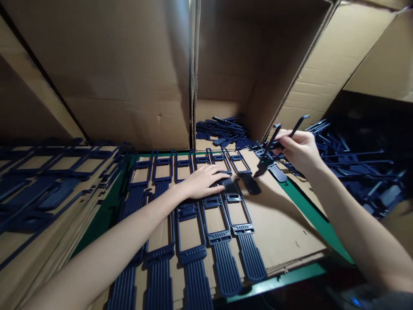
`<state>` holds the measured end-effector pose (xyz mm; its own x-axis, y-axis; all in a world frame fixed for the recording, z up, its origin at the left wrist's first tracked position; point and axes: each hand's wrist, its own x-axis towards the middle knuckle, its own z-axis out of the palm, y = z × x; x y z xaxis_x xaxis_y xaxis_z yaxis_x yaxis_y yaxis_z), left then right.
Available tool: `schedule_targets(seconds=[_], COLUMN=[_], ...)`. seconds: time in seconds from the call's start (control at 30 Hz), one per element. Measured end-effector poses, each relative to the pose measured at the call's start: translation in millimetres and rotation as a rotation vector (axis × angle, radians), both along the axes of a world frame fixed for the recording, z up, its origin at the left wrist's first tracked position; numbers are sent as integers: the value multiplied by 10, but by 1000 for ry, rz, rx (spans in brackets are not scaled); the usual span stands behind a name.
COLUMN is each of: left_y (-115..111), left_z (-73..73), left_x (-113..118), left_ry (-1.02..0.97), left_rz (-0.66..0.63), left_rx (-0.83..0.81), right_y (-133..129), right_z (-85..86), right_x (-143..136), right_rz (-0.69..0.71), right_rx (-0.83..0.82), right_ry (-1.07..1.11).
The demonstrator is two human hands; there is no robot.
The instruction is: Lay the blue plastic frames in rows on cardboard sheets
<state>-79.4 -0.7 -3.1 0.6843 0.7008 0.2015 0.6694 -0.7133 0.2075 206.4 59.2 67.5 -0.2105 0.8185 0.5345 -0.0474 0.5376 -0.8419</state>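
Dark blue plastic frames with ribbed paddle ends (227,262) lie in two rows on a cardboard sheet (280,232). My left hand (206,181) rests palm down over the middle of the rows, fingers spread, touching the frames. At the right, my right hand (298,148) is raised above the sheet's far edge, its fingers pinching a dark blue frame (269,148) that is tilted, with its bars pointing up. A single frame (240,165) lies under and left of that held piece.
Tall cardboard box walls (135,77) rise behind the sheet. A pile of dark parts (224,131) lies in the box opening. More parts (358,168) are heaped at the right. Stacked frames on cardboard (54,185) stand at the left. Green table surface (105,215) shows between the sheets.
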Motion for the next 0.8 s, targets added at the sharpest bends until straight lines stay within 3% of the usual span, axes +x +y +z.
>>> schedule_targets(seconds=[0.1, 0.2, 0.33, 0.47, 0.8], left_y=[4, 10, 8, 6, 32], left_z=[3, 8, 22, 37, 32], left_x=[-9, -13, -7, -3, -15], left_ry=[-3, 7, 22, 27, 39], left_rz=[-3, -2, -1, 3, -16], left_rx=[-15, -20, -21, -42, -44], right_y=[39, 114, 160, 128, -52], right_z=[-85, -215, -508, -742, -753], right_x=[156, 305, 357, 300, 229], right_rz=[-172, -232, -165, -133, 160], right_rx=[-55, -182, -411, -489, -486], right_ry=[102, 112, 114, 58, -237])
